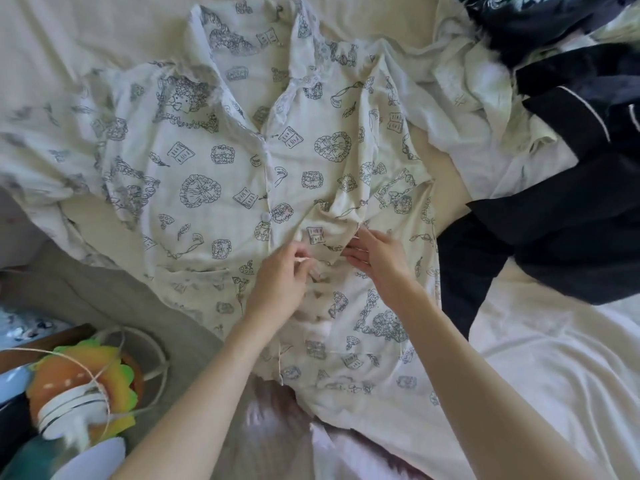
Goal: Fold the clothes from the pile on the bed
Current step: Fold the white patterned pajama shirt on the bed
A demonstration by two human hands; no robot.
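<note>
Shirt: we see a cream printed shirt [221, 161] lying spread face up on the bed [554, 358], collar away from us and hem toward us, its buttoned front running down the middle.
Left hand: our left hand [282, 278] reaches in from below the shirt's hem and sits on the front edge just below a white button [265, 215]; the thumb and fingers are curled and pinch a bit of the fabric.
Right hand: our right hand [375, 256] lies just right of the shirt's front edge, fingers straight and together, pointing left, pressed flat on the cloth, where a fold bunches up above them.
Arms: both forearms come up over the shirt's hem and draw close, hands near each other but apart.
Pile: right of the shirt lies a pile of dark clothes [561, 209] with white cloth [467, 81] above it.
Bedside: left of the shirt's hem sits an orange and green toy [86, 372].
</note>
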